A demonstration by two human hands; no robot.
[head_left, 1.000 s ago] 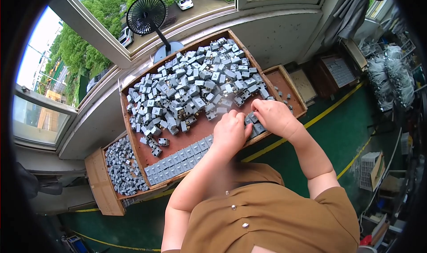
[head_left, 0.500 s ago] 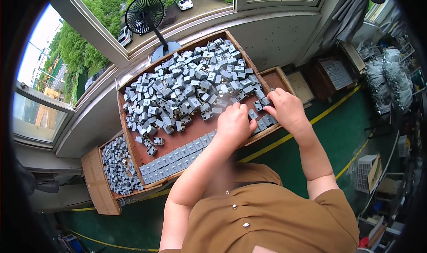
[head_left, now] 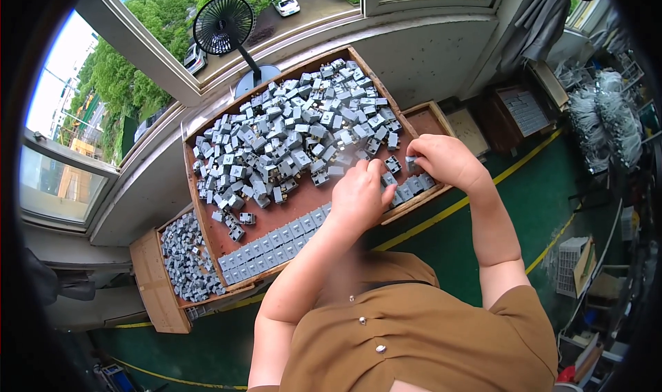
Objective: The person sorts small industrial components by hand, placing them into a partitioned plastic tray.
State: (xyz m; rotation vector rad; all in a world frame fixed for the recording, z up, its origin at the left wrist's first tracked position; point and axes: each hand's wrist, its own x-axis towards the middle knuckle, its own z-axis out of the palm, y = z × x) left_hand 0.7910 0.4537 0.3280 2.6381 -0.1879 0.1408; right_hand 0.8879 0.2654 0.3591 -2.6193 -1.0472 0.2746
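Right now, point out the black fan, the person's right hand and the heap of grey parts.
Black fan (head_left: 224,24), head view: centre of its round grille.
Right hand (head_left: 447,159), head view: back of the hand.
Heap of grey parts (head_left: 295,141), head view: a part near its middle.

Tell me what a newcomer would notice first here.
First, the big heap of grey blocks in the wooden tray at the centre, contrasting with the neat rows along its near edge. Then the two hands near the tray's right end: the left hand above the rows, the right hand pinching a block. Behind the tray, at upper left, stands a black fan.
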